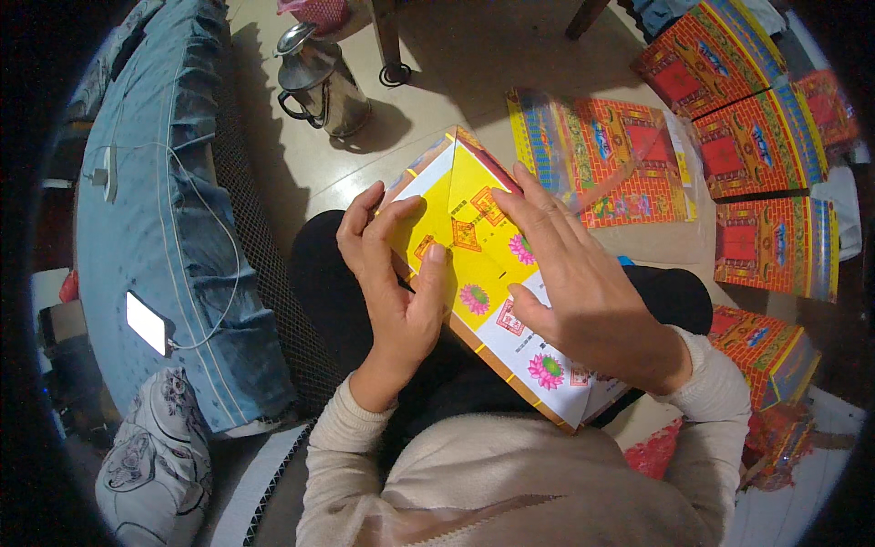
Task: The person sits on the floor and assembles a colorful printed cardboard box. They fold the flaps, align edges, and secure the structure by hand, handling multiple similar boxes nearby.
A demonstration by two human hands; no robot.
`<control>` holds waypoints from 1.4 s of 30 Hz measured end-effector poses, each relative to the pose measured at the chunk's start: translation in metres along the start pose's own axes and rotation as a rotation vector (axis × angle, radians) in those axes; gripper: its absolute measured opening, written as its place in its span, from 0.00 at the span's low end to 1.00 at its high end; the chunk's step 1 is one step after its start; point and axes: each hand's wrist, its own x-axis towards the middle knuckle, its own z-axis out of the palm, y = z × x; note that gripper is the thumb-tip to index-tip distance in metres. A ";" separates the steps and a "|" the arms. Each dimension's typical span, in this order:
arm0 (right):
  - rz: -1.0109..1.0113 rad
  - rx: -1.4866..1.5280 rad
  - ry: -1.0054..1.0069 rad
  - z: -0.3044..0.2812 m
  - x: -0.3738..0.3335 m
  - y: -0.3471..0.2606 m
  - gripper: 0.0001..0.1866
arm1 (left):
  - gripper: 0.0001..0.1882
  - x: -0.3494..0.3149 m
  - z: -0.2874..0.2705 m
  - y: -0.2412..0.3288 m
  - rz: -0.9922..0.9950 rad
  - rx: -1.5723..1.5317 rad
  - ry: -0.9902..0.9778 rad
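On my lap lies a flat rectangular packet (471, 253), tilted, with yellow and white folded paper on top. Pink flower prints and red and orange stamp-like marks cover the paper, and an orange-brown border shows along its lower edge. My left hand (392, 273) grips the packet's left side, its fingers bent at the edge and its thumb on the yellow paper. Across the right side lies my right hand (583, 264), fingers stretched out flat on the paper and thumb apart, near the white part. Its palm hides some of the packet's right edge.
To the right are several red and yellow printed paper pieces (752, 137) and a similar sheet under clear plastic (629, 155). A metal jug (321, 91) stands on the tiled floor ahead. On the blue-covered seat (137, 228) at left lies a lit phone (148, 324) with a cable.
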 end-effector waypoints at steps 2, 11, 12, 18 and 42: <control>0.011 -0.005 0.007 0.000 0.000 -0.001 0.42 | 0.22 0.000 0.000 0.001 0.001 0.005 -0.002; 0.026 -0.031 0.017 0.001 0.000 -0.002 0.43 | 0.21 0.001 0.000 0.001 0.008 0.016 -0.003; 0.027 -0.032 0.017 0.001 0.001 -0.002 0.43 | 0.21 0.001 -0.001 0.001 0.009 0.021 -0.004; 0.041 -0.037 0.015 0.001 0.000 -0.003 0.44 | 0.20 0.001 -0.002 0.000 0.010 0.032 -0.010; 0.151 0.238 -0.161 -0.029 -0.040 0.014 0.50 | 0.28 -0.001 0.003 0.015 0.014 0.144 -0.051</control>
